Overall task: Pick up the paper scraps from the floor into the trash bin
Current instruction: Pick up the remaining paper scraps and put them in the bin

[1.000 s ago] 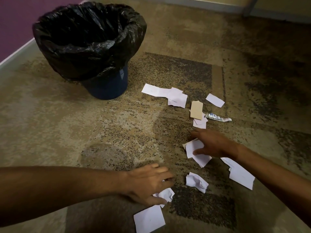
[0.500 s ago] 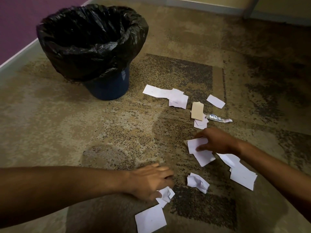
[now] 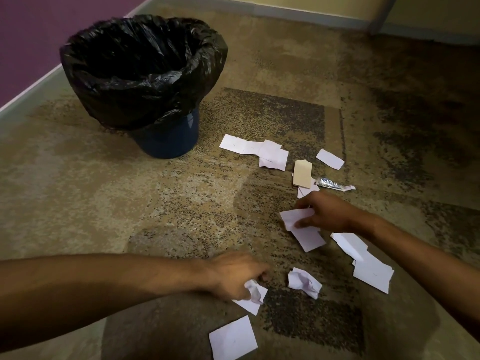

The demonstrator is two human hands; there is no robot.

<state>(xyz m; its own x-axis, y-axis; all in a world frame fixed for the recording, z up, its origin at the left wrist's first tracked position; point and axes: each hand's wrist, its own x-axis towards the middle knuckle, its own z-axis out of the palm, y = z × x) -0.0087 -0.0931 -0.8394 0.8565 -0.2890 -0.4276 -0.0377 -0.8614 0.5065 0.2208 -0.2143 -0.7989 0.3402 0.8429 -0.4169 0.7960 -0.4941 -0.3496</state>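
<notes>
Head view: a crumpled scrap (image 3: 255,292) is pinched in the left hand (image 3: 237,275) and a flat scrap (image 3: 296,218) in the right hand (image 3: 328,213), apparently so two go at once. More scraps (image 3: 262,150) are strewn over the carpet (image 3: 130,193), near the lined trash bin (image 3: 145,81), kept within reach.

White paper scraps (image 3: 307,237); black-lined blue trash bin (image 3: 168,137); mottled tan-brown carpet (image 3: 104,190)

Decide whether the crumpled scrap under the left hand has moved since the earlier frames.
Yes. The crumpled scrap, gripped by the left hand, shifted slightly away from the flat square scrap.
</notes>
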